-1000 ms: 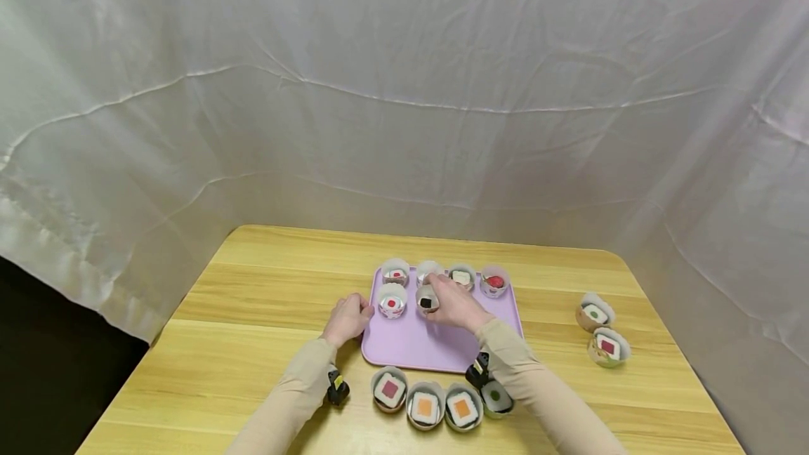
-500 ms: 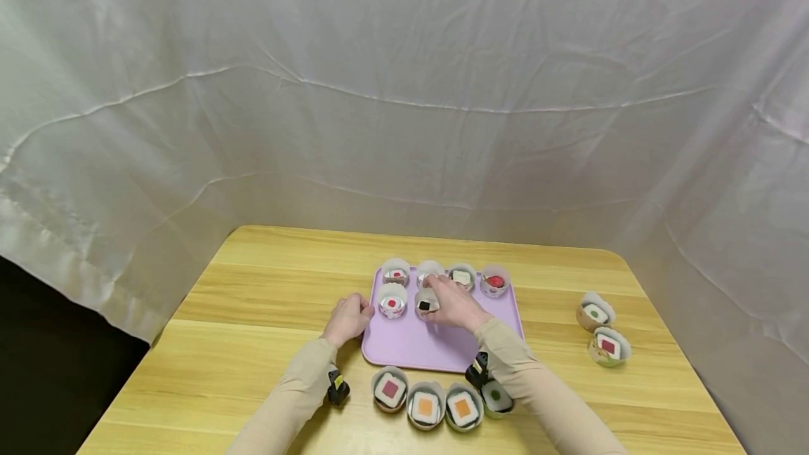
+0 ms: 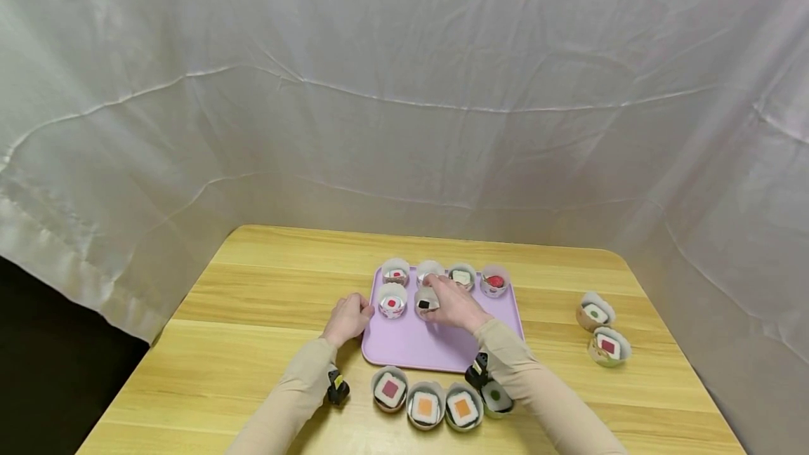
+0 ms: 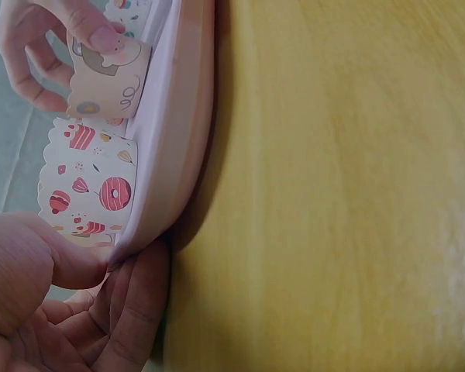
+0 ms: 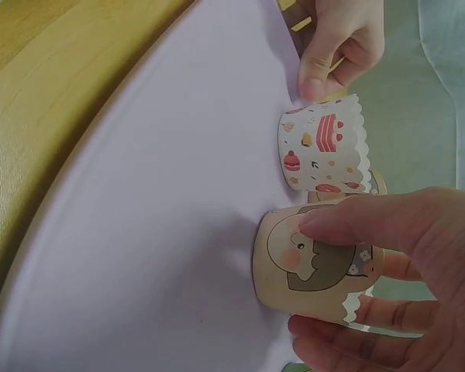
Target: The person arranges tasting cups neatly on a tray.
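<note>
My right hand (image 3: 456,304) holds a paper baking cup (image 5: 275,283) between thumb and fingers. The cup has a cartoon face on its side and a black-topped piece inside, and it stands upright on the lilac tray (image 3: 413,350). At the tray's left rim my left hand (image 3: 347,318) pinches the edge, thumb above and fingers below. A white cup with red cake and doughnut prints (image 5: 322,147) stands beside the held one, near the left hand. Along the tray's far edge runs a row of cups, including one with a white piece (image 3: 462,277) and one with a red piece (image 3: 495,281).
In front of the tray, several cups with sushi-like pieces line up, among them a cup with an orange-centred piece (image 3: 425,407). Two more cups, one with a green-centred piece (image 3: 595,312), stand at the right of the wooden table (image 3: 272,272). Grey curtains (image 3: 404,125) surround it.
The cup in my right hand has shifted very slightly to the left on the tray. My left hand keeps its place at the rim.
</note>
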### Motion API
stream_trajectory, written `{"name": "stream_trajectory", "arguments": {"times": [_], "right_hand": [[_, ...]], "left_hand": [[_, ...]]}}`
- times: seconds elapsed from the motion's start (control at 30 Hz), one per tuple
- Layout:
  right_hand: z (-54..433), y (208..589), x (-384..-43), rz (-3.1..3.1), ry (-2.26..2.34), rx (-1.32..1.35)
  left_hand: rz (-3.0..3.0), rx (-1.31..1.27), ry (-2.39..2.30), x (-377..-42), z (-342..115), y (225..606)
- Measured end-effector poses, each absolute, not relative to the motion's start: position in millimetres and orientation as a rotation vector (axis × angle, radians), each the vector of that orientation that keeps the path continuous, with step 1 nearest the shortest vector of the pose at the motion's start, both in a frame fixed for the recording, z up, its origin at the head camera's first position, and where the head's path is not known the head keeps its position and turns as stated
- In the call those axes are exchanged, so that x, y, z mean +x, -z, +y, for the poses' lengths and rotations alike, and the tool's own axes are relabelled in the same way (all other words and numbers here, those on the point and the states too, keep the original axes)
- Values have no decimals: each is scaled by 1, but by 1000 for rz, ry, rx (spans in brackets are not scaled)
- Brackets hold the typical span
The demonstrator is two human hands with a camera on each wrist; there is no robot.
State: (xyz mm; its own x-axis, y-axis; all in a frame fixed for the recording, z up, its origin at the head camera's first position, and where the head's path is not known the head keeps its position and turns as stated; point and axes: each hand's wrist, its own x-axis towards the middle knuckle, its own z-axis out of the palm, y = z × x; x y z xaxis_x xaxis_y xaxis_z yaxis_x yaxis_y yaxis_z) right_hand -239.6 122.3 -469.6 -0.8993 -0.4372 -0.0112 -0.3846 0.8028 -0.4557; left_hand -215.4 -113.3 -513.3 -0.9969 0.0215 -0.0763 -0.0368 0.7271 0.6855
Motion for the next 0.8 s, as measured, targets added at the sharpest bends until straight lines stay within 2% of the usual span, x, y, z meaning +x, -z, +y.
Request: {"name": "stream_trajectory", "arguments": {"times": [0.8], "right_hand": [[119, 469, -238, 2904, 712, -644]], "left_hand": [[2851, -4, -1141, -215, -114, 514]]}}
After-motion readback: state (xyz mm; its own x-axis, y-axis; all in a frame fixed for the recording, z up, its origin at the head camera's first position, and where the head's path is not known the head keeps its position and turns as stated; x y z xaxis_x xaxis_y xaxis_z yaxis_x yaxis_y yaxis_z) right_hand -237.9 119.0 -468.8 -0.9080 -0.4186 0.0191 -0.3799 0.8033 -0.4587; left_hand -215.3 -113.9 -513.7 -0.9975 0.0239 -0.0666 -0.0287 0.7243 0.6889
